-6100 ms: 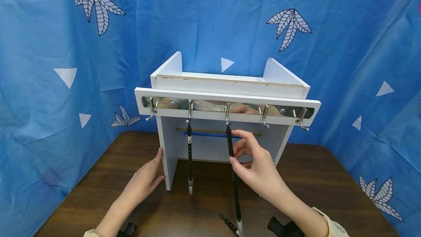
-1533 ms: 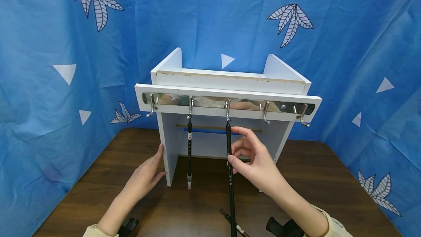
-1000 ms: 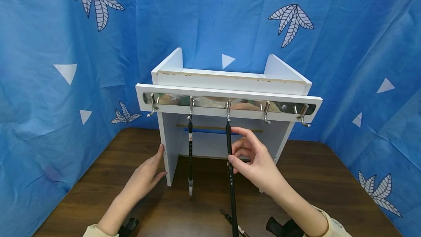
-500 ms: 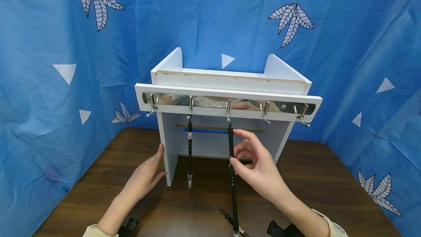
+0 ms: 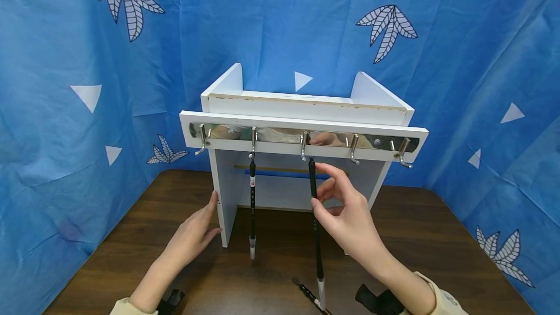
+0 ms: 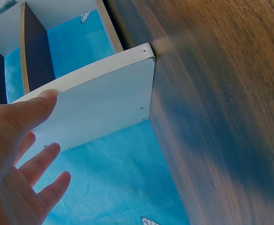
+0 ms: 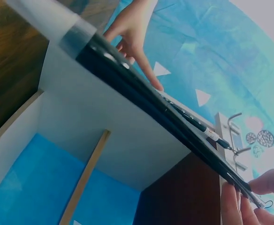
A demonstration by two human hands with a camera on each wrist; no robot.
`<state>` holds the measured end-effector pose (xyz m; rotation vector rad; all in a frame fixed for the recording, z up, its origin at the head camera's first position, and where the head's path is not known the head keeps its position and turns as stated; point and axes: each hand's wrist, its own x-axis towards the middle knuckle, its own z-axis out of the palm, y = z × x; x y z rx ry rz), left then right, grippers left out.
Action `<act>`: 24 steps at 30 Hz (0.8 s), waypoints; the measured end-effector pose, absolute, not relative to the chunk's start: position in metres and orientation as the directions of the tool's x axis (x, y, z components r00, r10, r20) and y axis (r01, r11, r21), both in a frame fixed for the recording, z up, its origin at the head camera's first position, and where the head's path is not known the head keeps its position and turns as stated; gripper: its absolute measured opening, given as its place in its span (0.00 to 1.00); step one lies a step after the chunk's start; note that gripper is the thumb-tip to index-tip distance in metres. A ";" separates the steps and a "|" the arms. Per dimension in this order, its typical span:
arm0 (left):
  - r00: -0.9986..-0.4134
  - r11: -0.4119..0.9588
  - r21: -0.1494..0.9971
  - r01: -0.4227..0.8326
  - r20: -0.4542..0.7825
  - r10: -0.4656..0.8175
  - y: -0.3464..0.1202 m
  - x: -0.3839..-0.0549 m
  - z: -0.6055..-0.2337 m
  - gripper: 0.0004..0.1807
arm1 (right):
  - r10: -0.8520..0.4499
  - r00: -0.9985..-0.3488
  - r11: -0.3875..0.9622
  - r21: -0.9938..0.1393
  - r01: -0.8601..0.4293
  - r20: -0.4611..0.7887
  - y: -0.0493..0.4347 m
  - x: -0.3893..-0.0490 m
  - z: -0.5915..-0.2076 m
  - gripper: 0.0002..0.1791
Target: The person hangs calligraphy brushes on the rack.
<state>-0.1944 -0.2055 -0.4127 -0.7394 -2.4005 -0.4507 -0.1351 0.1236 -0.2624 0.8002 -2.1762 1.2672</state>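
Note:
My right hand [image 5: 350, 215] pinches a black calligraphy brush [image 5: 317, 237] near its top, between thumb and fingers. The brush hangs tip down under a clear cap; its small cord loop [image 7: 268, 204] shows at the top end. That end is just right of and below the third hook [image 5: 304, 146], apart from it. A second calligraphy brush [image 5: 253, 203] hangs by its loop from the second hook [image 5: 253, 142]. With fingers extended, my left hand [image 5: 192, 232] rests against the left side panel [image 6: 99, 98] of a white shelf unit [image 5: 306, 111].
Across the unit's front runs a white rail [image 5: 280, 123] with several metal hooks on a mirrored strip. Another brush [image 5: 308, 294] lies on the dark wooden table [image 5: 415, 242], partly behind the held brush's cap. A blue patterned cloth [image 5: 280, 28] surrounds the table.
The held brush's top was at the third hook's tip, then dropped below it, and now stands farther right and slightly higher. My left hand has stayed on the panel.

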 end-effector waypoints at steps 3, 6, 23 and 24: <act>-0.682 0.790 0.146 0.595 0.611 0.401 -0.205 -0.194 -0.412 0.67 | -0.237 -0.693 0.407 -0.578 -0.707 0.681 0.123 -0.137 -0.263 0.39; -0.687 0.791 0.150 0.593 0.606 0.401 -0.205 -0.194 -0.412 0.67 | -0.239 -0.683 0.417 -0.562 -0.714 0.690 0.123 -0.140 -0.263 0.38; -0.674 0.785 0.143 0.602 0.619 0.404 -0.205 -0.194 -0.413 0.67 | -0.271 -0.676 0.433 -0.540 -0.722 0.685 0.123 -0.136 -0.270 0.39; -0.673 0.784 0.143 0.604 0.619 0.405 -0.205 -0.194 -0.413 0.67 | -0.277 -0.678 0.423 -0.547 -0.722 0.681 0.123 -0.136 -0.271 0.39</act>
